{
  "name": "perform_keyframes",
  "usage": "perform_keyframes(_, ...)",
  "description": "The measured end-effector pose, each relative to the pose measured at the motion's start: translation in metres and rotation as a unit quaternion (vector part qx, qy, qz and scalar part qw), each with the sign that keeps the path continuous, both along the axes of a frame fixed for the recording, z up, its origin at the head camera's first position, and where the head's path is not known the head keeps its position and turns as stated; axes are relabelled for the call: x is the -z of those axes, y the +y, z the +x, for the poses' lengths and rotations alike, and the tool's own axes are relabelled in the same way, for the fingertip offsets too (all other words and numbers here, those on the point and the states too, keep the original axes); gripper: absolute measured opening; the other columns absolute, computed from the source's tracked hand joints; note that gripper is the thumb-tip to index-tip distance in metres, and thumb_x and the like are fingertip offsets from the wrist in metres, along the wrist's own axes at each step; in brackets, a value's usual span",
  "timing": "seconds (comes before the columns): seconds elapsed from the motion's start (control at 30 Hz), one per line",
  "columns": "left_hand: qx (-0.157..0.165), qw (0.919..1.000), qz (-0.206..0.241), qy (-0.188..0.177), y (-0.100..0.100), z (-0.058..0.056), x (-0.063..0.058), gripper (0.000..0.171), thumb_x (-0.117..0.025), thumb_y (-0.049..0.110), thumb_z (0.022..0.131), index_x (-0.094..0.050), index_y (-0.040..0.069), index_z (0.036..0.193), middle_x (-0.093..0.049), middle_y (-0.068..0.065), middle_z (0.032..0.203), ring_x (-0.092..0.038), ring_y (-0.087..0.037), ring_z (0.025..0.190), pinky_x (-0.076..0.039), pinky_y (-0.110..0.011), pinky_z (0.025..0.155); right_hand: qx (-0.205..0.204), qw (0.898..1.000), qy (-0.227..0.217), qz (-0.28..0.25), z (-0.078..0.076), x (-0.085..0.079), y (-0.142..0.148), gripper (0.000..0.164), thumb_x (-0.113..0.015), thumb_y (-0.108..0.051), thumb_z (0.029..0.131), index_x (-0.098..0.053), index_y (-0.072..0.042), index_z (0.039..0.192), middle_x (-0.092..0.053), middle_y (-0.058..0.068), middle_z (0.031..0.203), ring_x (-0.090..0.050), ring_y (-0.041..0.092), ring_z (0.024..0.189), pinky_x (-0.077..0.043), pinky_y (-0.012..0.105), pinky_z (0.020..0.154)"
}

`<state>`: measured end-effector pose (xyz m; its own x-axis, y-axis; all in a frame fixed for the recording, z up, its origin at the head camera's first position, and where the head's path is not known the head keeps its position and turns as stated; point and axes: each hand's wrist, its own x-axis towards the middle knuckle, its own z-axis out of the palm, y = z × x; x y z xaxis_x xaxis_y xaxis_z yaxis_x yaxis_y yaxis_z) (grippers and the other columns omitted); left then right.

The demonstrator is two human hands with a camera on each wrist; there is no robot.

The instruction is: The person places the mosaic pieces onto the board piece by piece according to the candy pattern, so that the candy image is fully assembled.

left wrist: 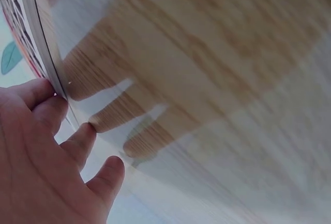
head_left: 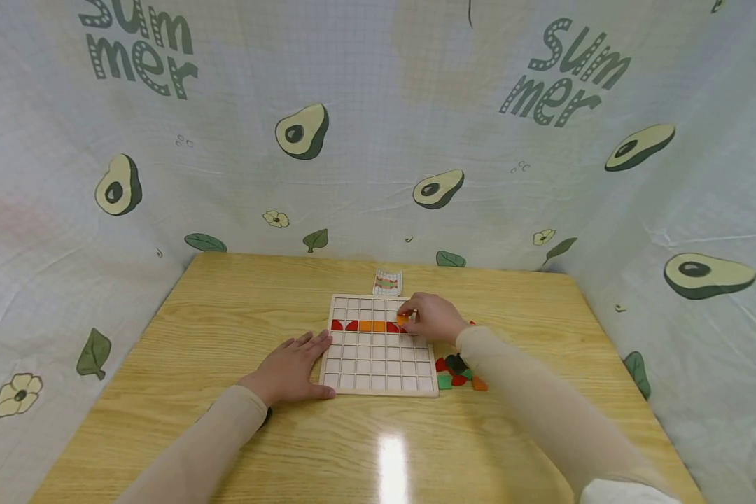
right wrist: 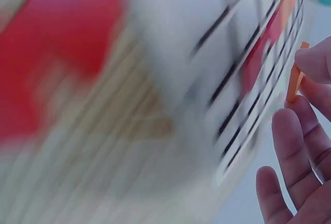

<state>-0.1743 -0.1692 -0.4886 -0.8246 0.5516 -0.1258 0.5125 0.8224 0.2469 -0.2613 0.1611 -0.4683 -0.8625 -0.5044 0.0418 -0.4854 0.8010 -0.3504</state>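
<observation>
A pale wooden grid board [head_left: 378, 360] lies on the table, one row partly filled with red curved pieces [head_left: 351, 326] and orange square tiles [head_left: 372, 326]. My right hand [head_left: 433, 318] is over the board's upper right part, pinching an orange tile [head_left: 402, 319] between thumb and fingers; the right wrist view shows this orange tile [right wrist: 295, 79] edge-on. My left hand [head_left: 294, 371] lies with fingers spread at the board's left edge, thumb by its lower left corner. In the left wrist view, fingertips [left wrist: 44, 92] meet the board's side.
A small printed pattern card [head_left: 387, 283] lies behind the board. Right of the board is a loose pile of red, green, black and orange pieces [head_left: 458, 371], partly under the right forearm. A patterned cloth [head_left: 365, 140] hangs around the back and sides of the wooden table [head_left: 258, 294].
</observation>
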Motion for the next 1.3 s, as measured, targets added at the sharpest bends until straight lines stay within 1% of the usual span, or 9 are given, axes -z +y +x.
perform_keyframes(0.2,-0.001,1.0,0.009,-0.003,-0.001,0.0,-0.001,0.098,-0.065,0.067,0.084,-0.034,0.007,0.156,-0.028,-0.006,0.162,-0.028,-0.036,0.145,-0.026,-0.056,0.113,-0.043,0.999,0.018,0.001,0.002,0.004,-0.052,0.023,-0.076,-0.029,0.088,-0.076,-0.023,0.11,-0.064,-0.009,0.102,-0.056,0.008,0.081,-0.049,0.028,0.071)
perform_keyframes(0.37,0.0,0.9999,0.01,0.005,-0.003,-0.001,0.004,0.1,-0.063,0.069,0.084,-0.033,0.008,0.156,-0.028,-0.006,0.162,-0.028,-0.034,0.145,-0.027,-0.055,0.113,-0.051,0.998,0.023,-0.001,0.006,0.008,-0.088,0.026,-0.076,-0.031,0.087,-0.077,-0.023,0.112,-0.065,-0.009,0.103,-0.058,0.007,0.084,-0.051,0.027,0.075)
perform_keyframes(0.53,0.005,0.9999,0.015,0.003,-0.004,-0.003,0.006,0.101,-0.061,0.071,0.084,-0.032,0.008,0.157,-0.028,-0.007,0.162,-0.026,-0.034,0.146,-0.027,-0.055,0.113,-0.05,0.998,0.028,0.017,0.01,0.013,-0.109,0.026,-0.073,-0.03,0.09,-0.076,-0.023,0.114,-0.065,-0.01,0.104,-0.06,0.007,0.086,-0.053,0.029,0.076)
perform_keyframes(0.63,0.006,0.9998,0.018,-0.002,-0.004,-0.003,0.005,0.101,-0.062,0.071,0.084,-0.032,0.008,0.157,-0.028,-0.007,0.162,-0.026,-0.034,0.146,-0.027,-0.054,0.114,-0.043,0.998,0.039,0.033,0.014,0.015,-0.117,0.024,-0.071,-0.028,0.09,-0.077,-0.023,0.113,-0.064,-0.009,0.101,-0.06,0.008,0.083,-0.053,0.03,0.072)
perform_keyframes(0.77,0.009,0.9995,0.029,-0.004,-0.006,-0.004,0.003,0.101,-0.065,0.069,0.083,-0.035,0.005,0.155,-0.029,-0.009,0.161,-0.028,-0.035,0.145,-0.028,-0.055,0.112,-0.033,0.998,0.045,0.039,0.017,0.017,-0.123,0.022,-0.071,-0.028,0.089,-0.077,-0.023,0.11,-0.064,-0.009,0.099,-0.059,0.008,0.081,-0.052,0.03,0.07)
perform_keyframes(0.9,0.012,0.9992,0.039,-0.002,-0.007,-0.004,0.003,0.1,-0.068,0.066,0.082,-0.037,0.003,0.153,-0.031,-0.011,0.16,-0.03,-0.037,0.144,-0.031,-0.055,0.111,-0.037,0.998,0.044,0.041,0.018,0.018,-0.126,0.023,-0.072,-0.028,0.089,-0.077,-0.023,0.111,-0.065,-0.008,0.101,-0.061,0.008,0.084,-0.053,0.03,0.072)
perform_keyframes(1.03,0.012,0.9992,0.038,-0.001,-0.008,-0.005,0.005,0.1,-0.069,0.066,0.081,-0.038,0.004,0.153,-0.031,-0.01,0.16,-0.03,-0.036,0.144,-0.031,-0.055,0.11,-0.044,0.997,0.051,0.046,0.019,0.018,-0.128,0.023,-0.073,-0.03,0.09,-0.077,-0.023,0.111,-0.066,-0.008,0.103,-0.063,0.009,0.087,-0.053,0.03,0.073)
perform_keyframes(1.2,0.01,0.9992,0.04,0.001,-0.008,-0.006,0.009,0.1,-0.07,0.066,0.08,-0.039,0.004,0.153,-0.031,-0.01,0.16,-0.03,-0.036,0.144,-0.031,-0.056,0.11,-0.045,0.996,0.063,0.047,0.02,0.02,-0.129,0.023,-0.073,-0.031,0.09,-0.076,-0.023,0.111,-0.066,-0.01,0.102,-0.063,0.009,0.086,-0.053,0.029,0.072)
perform_keyframes(1.3,0.01,0.9991,0.042,0.002,-0.008,-0.007,0.009,0.1,-0.07,0.066,0.08,-0.04,0.004,0.152,-0.031,-0.01,0.16,-0.031,-0.037,0.143,-0.031,-0.056,0.11,-0.042,0.996,0.069,0.047,0.02,0.021,-0.129,0.023,-0.074,-0.032,0.09,-0.075,-0.023,0.111,-0.066,-0.01,0.101,-0.063,0.008,0.086,-0.053,0.03,0.071)
